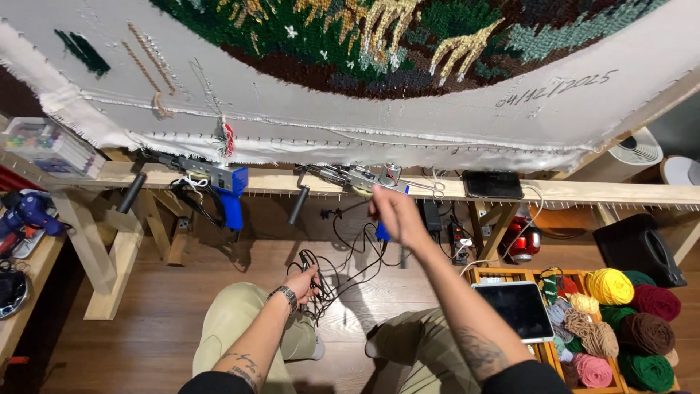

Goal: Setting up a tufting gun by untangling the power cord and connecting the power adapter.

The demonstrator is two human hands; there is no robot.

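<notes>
Nearest the lens, at the bottom of the frame, I see my two forearms reaching up from my khaki-clad knees. Largest of all, the tufting cloth [350, 109] fills the top of the frame, stretched on a wooden frame [583, 193], with a green, brown and yellow tufted design in its upper middle. Below it the wooden floor [168, 321] spreads across the lower left. At lower right a wooden crate [503, 276] holds balls of yarn [634, 321] in yellow, green, maroon, brown and pink, and a tablet [519, 310] lies across its left part. A black speaker-like box [638, 249] sits to the right of centre, with a red round appliance [521, 239] just left of it. On the frame's lower rail a blue tufting gun [211, 182] rests left of centre, and a second, grey tufting gun [350, 179] lies at centre. My right hand [394, 215] is raised just below that grey gun, fingers curled near its blue handle; I cannot tell whether it grips anything. My left hand [302, 283], lower at centre, is closed around a bundle of black cable [328, 270] that loops above the floor and trails up towards the grey gun.
</notes>
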